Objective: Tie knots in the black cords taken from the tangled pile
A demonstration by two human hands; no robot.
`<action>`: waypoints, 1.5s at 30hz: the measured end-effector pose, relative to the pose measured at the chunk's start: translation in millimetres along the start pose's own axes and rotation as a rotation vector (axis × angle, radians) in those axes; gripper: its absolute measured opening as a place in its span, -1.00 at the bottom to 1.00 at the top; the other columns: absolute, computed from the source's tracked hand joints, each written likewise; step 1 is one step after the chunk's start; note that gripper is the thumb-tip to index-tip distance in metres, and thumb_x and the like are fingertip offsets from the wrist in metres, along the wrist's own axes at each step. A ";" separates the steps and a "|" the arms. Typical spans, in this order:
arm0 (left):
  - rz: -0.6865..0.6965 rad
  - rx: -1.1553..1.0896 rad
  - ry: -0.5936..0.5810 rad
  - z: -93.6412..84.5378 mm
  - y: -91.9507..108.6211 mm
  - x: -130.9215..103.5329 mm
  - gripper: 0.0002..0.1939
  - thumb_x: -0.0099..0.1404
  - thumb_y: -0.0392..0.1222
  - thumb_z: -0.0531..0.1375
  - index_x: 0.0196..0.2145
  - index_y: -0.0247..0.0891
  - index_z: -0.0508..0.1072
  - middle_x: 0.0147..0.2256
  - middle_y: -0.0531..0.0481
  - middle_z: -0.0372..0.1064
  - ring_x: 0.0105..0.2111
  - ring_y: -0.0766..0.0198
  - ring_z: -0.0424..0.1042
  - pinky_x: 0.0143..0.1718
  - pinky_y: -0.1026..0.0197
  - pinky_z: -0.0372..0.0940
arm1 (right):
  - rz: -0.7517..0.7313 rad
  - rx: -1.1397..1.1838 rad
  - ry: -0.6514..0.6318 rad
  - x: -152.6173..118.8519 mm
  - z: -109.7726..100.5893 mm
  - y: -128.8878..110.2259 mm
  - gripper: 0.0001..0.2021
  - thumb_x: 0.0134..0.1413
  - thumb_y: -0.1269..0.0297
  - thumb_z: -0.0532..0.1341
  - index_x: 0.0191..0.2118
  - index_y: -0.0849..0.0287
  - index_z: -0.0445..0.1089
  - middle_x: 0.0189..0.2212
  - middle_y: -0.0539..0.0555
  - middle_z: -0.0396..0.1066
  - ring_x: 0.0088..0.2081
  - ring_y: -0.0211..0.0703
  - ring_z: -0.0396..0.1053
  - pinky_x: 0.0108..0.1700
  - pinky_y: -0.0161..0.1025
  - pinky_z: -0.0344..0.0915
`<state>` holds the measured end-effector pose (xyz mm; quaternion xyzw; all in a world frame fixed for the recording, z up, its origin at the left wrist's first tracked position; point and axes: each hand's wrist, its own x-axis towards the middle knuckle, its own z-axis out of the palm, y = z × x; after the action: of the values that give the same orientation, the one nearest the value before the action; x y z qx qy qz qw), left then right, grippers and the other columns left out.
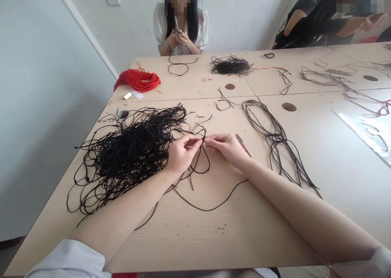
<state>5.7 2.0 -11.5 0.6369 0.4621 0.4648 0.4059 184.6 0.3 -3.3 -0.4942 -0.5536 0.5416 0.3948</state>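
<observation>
Both hands meet over the middle of the table, pinching a thin black cord [209, 164]. My left hand [182, 152] is closed on it with thumb and fingertips. Right beside it, my right hand [225, 147] is closed on the same cord, fingertips almost touching the left ones. Loops of the cord hang below the fingers, and short ends stick up above them. The exact spot between the fingertips is partly hidden. A large tangled heap of black cords [131, 147] lies just left of my left hand. Beside my right wrist rests a slim tool with a reddish handle [244, 147], partly covered.
A bundle of black cord [276, 137] lies to the right. Red cord [140, 80] and another black pile [230, 65] sit farther back. The table [189, 237] has round holes [288, 107]. Across it, a person [180, 29] holds cords; another person [317, 21] is at the far right.
</observation>
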 end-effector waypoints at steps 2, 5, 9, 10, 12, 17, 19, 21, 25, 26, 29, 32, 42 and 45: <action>0.002 0.025 0.001 -0.4 -0.5 -0.2 -0.80 0.24 -0.06 0.25 -0.27 -0.23 0.52 -0.29 -0.06 0.51 -0.32 0.22 0.50 -0.30 0.21 0.43 | 0.003 0.030 -0.036 1.6 -3.3 -0.4 -0.64 -0.02 -0.06 0.30 -0.43 0.20 0.49 -0.59 -0.06 0.23 -0.51 -0.34 0.08 -0.46 -0.30 -0.01; 0.000 0.050 0.005 -1.1 -1.3 -0.2 -0.79 0.25 -0.04 0.23 -0.27 -0.22 0.52 -0.30 -0.05 0.51 -0.33 0.23 0.48 -0.32 0.22 0.41 | 0.022 0.052 -0.069 4.5 -7.0 0.8 -0.64 -0.05 -0.05 0.31 -0.42 0.20 0.49 -0.62 -0.07 0.21 -0.53 -0.34 0.08 -0.48 -0.30 -0.03; 0.009 0.079 0.004 -1.7 -1.5 0.2 -0.80 0.25 -0.04 0.23 -0.29 -0.22 0.53 -0.32 -0.04 0.51 -0.35 0.23 0.47 -0.32 0.22 0.39 | 0.033 0.047 -0.085 6.5 -7.9 2.7 -0.63 -0.06 -0.08 0.31 -0.41 0.19 0.50 -0.63 -0.08 0.21 -0.54 -0.34 0.09 -0.49 -0.30 -0.05; 0.019 0.087 0.005 -1.7 -1.2 0.2 -0.81 0.25 -0.05 0.23 -0.30 -0.22 0.53 -0.33 -0.04 0.51 -0.35 0.23 0.47 -0.30 0.21 0.38 | 0.026 0.044 -0.086 6.5 -7.7 2.8 -0.63 -0.06 -0.08 0.30 -0.42 0.19 0.49 -0.62 -0.08 0.21 -0.54 -0.34 0.09 -0.48 -0.30 -0.04; 0.044 0.107 0.010 -1.6 0.2 -0.1 -0.83 0.26 -0.08 0.23 -0.31 -0.23 0.53 -0.35 -0.03 0.50 -0.36 0.24 0.46 -0.28 0.21 0.37 | 0.020 0.033 -0.084 6.4 -7.3 2.7 -0.62 -0.07 -0.09 0.30 -0.44 0.19 0.48 -0.62 -0.07 0.21 -0.53 -0.33 0.09 -0.48 -0.30 -0.03; 0.135 0.229 0.038 -1.6 4.7 -1.6 -0.89 0.25 -0.14 0.24 -0.36 -0.22 0.50 -0.41 0.01 0.45 -0.46 0.31 0.38 -0.40 0.26 0.30 | 0.027 0.032 -0.107 7.3 -8.1 3.0 -0.65 -0.06 -0.06 0.30 -0.42 0.18 0.48 -0.58 -0.06 0.25 -0.52 -0.33 0.11 -0.48 -0.31 -0.02; 0.191 0.279 0.047 -2.4 5.9 -2.0 -0.90 0.24 -0.15 0.25 -0.37 -0.22 0.50 -0.43 0.02 0.41 -0.49 0.34 0.33 -0.44 0.28 0.27 | 0.032 0.026 -0.103 7.2 -8.2 3.0 -0.65 -0.05 -0.05 0.30 -0.43 0.18 0.46 -0.59 -0.07 0.24 -0.53 -0.34 0.11 -0.48 -0.31 -0.02; 0.257 0.321 0.061 -3.4 7.1 -2.4 -0.90 0.24 -0.15 0.26 -0.36 -0.22 0.51 -0.39 0.01 0.39 -0.53 0.38 0.29 -0.46 0.28 0.26 | 0.034 0.000 -0.091 6.2 -7.9 2.1 -0.64 -0.03 -0.06 0.27 -0.43 0.19 0.45 -0.60 -0.06 0.23 -0.53 -0.33 0.11 -0.49 -0.31 -0.04; 0.335 0.367 0.046 -4.4 9.3 -3.8 -0.91 0.27 -0.16 0.24 -0.33 -0.21 0.52 -0.10 -0.07 0.41 -0.58 0.47 0.25 -0.50 0.29 0.26 | 0.020 -0.044 -0.102 3.6 -6.5 -1.0 -0.65 0.02 -0.04 0.24 -0.43 0.20 0.42 -0.59 -0.06 0.23 -0.55 -0.35 0.09 -0.51 -0.32 -0.09; 0.328 0.349 0.028 -4.2 9.4 -4.1 -0.90 0.28 -0.16 0.23 -0.33 -0.21 0.51 -0.08 -0.07 0.43 -0.55 0.45 0.31 -0.48 0.29 0.28 | 0.013 -0.047 -0.108 3.3 -6.2 -1.6 -0.65 0.03 -0.03 0.24 -0.44 0.20 0.41 -0.59 -0.07 0.23 -0.55 -0.36 0.08 -0.52 -0.32 -0.10; 0.251 0.258 -0.009 -2.7 7.9 -4.0 -0.89 0.30 -0.15 0.20 -0.31 -0.21 0.50 -0.25 -0.04 0.50 -0.41 0.32 0.46 -0.38 0.27 0.37 | -0.028 -0.048 -0.104 3.2 -5.3 -2.6 -0.67 0.05 0.00 0.24 -0.43 0.21 0.40 -0.59 -0.07 0.24 -0.55 -0.36 0.09 -0.50 -0.32 -0.07; 0.130 0.129 -0.027 -1.7 4.0 -1.7 -0.86 0.27 -0.11 0.23 -0.30 -0.23 0.48 -0.36 -0.02 0.49 -0.37 0.27 0.50 -0.29 0.24 0.41 | -0.068 -0.059 -0.091 3.3 -4.5 -2.4 -0.68 0.06 0.00 0.23 -0.41 0.20 0.39 -0.58 -0.07 0.25 -0.53 -0.35 0.12 -0.48 -0.32 -0.01; -0.117 -0.083 -0.089 -3.3 -1.2 5.3 -0.77 0.21 -0.05 0.28 -0.38 -0.30 0.48 -0.51 0.01 0.44 -0.53 0.31 0.45 -0.45 0.28 0.40 | -0.126 -0.127 -0.073 4.5 -3.1 1.7 -0.72 0.09 0.05 0.22 -0.39 0.19 0.40 -0.56 -0.07 0.25 -0.52 -0.33 0.09 -0.47 -0.31 0.00; -0.128 -0.072 -0.093 -3.8 -1.7 5.1 -0.79 0.22 -0.07 0.26 -0.37 -0.30 0.48 -0.52 0.02 0.43 -0.55 0.32 0.44 -0.48 0.29 0.38 | -0.148 -0.135 -0.062 4.3 -2.0 1.5 -0.74 0.09 0.08 0.23 -0.40 0.20 0.40 -0.54 -0.05 0.29 -0.51 -0.33 0.11 -0.45 -0.30 0.03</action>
<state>2.4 7.6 -11.0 0.6119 0.4656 0.4241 0.4785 185.9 4.9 -5.0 -0.4604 -0.6358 0.4877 0.3821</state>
